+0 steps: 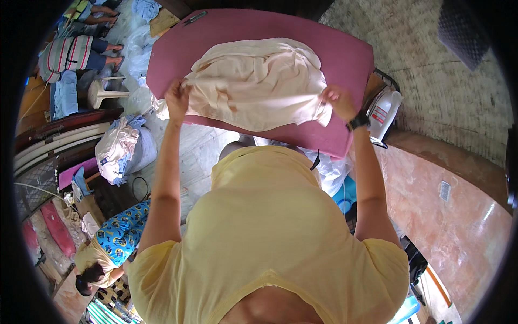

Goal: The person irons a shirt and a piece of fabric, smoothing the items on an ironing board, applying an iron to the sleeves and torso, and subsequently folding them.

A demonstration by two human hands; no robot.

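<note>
on the maroon board [350, 59], a cream garment [259, 81] lies spread over the middle, its far edge curved and its surface crossed by loose folds, with its near edge lying along the board's near side. the person's two hands are well apart, one toward each end of the board. the left hand [176, 98], by the board's left edge, is closed with its fingertips pinched on the garment's left side; a bit of cream cloth also shows just past that edge. the right hand [340, 102], over the right part of the board, has thumb and fingers pinched on the garment's right side, slightly blurred, and a black watch [358, 121] circles its wrist. at the board's far left corner lies a small metal tool [195, 18], too small to make out. just beside the board's right end stands a white appliance [384, 110] shaped like an iron. below the board's near right corner are a clear plastic bag [331, 173] and a blue container [346, 195]. off to the board's left are a pale plastic stool [105, 94], a heap of clothes [116, 148] and, farther away, a person in a striped shirt [67, 54].
</note>
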